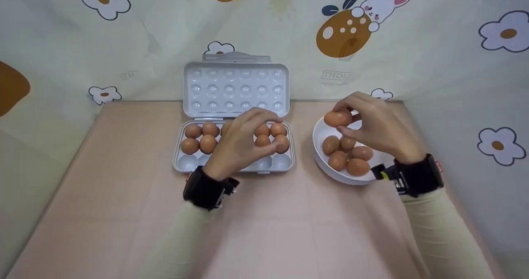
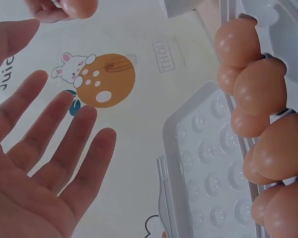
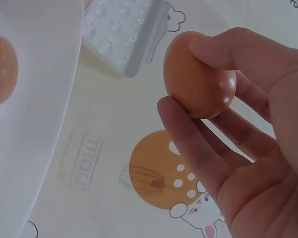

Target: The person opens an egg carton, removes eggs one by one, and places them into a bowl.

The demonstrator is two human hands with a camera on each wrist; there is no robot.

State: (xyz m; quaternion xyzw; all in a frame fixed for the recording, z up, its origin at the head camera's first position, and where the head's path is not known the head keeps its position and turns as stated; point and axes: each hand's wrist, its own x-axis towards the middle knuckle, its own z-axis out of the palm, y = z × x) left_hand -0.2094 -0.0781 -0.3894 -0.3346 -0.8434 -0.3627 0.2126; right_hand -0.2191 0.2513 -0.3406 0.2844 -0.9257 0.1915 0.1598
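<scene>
My right hand (image 1: 376,124) pinches a brown egg (image 1: 337,118) between thumb and fingers, above a white round bowl (image 1: 337,176). In the right wrist view the thumb presses one side of that egg (image 3: 196,74) and fingers support the other. Several more brown eggs (image 1: 338,160) lie in the bowl. To the left, my left hand (image 1: 239,142) hovers over an egg carton (image 1: 188,163), its fingers spread and holding nothing in the left wrist view. Brown eggs (image 1: 208,144) fill the visible cups of the back two rows; the visible front cups are bare. The hand hides some middle cups.
The carton's grey lid (image 1: 237,89) stands raised behind it, near the patterned backdrop (image 1: 289,31). Carton and bowl sit side by side on a pinkish tabletop (image 1: 264,229), with a gap between them. Black wrist straps (image 1: 206,188) are worn on both arms.
</scene>
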